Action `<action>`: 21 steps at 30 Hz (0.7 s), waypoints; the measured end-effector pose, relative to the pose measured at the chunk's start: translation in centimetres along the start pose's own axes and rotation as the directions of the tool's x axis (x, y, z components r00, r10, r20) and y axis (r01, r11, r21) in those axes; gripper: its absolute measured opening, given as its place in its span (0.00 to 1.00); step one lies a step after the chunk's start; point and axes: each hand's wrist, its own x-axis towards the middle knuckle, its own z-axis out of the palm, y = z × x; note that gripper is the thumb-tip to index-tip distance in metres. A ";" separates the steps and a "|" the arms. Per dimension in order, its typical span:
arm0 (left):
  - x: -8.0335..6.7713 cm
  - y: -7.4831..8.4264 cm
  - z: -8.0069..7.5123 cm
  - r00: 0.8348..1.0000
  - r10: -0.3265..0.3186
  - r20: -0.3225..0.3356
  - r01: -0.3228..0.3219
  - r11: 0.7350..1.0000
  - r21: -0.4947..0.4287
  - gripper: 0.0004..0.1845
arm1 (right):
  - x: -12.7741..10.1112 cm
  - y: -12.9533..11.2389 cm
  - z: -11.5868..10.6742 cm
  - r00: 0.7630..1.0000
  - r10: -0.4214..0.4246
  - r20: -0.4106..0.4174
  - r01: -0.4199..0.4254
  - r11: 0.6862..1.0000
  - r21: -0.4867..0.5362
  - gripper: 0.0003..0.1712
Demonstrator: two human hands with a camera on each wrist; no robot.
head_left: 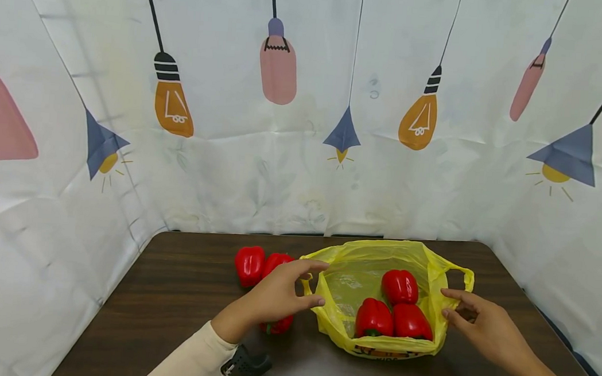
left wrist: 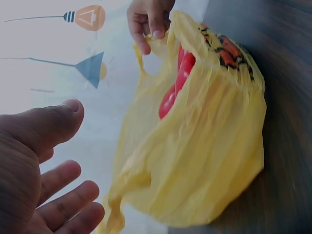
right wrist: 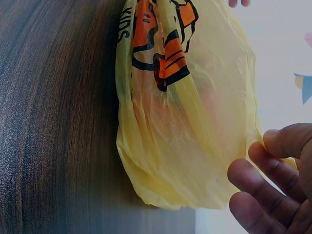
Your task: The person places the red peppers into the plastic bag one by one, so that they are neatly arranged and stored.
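Note:
A yellow plastic bag (head_left: 338, 327) stands on the table with its mouth open toward me. Inside it lie three red bell peppers (head_left: 400, 287), grouped on its right side. My left hand (head_left: 283, 287) is beside the bag's left rim, thumb and fingers spread; the left wrist view shows a gap between this hand (left wrist: 44, 170) and the bag. With thumb and fingertips, my right hand (head_left: 496, 332) pinches the bag's right edge by the handle loop, as the right wrist view of that hand (right wrist: 278, 175) confirms. Orange and black print marks the bag's front.
More red bell peppers (head_left: 249, 266) lie left of the bag, partly hidden behind my left hand and forearm. The dark wooden table (head_left: 170, 295) ends at a white curtain (head_left: 219, 166) printed with lamps. A black wristband (head_left: 250, 362) is at my left wrist.

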 end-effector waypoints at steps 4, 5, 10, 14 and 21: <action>-0.9 -0.6 -0.8 0.999 -0.022 -0.035 0.022 1.000 -0.006 0.33 | 0.0 -0.1 0.0 1.000 -0.006 -0.001 0.006 1.000 -0.001 0.28; -1.1 -0.7 -1.0 0.999 -0.029 -0.045 0.028 1.000 -0.011 0.33 | 0.1 -0.1 0.0 1.000 -0.008 -0.001 0.008 1.000 0.000 0.28; -2.3 -1.3 -1.9 0.993 -0.073 -0.094 0.069 0.997 -0.046 0.33 | 0.1 0.0 0.0 1.000 -0.001 0.006 0.001 1.000 0.002 0.28; -3.3 -2.0 -2.7 0.984 -0.109 -0.138 0.102 0.993 -0.057 0.33 | 0.1 0.1 0.1 1.000 0.014 0.015 -0.014 1.000 0.006 0.29; -4.8 -3.5 -3.9 0.971 -0.159 -0.181 0.148 0.986 -0.071 0.34 | 0.1 0.0 0.1 1.000 0.017 0.016 -0.017 1.000 0.006 0.28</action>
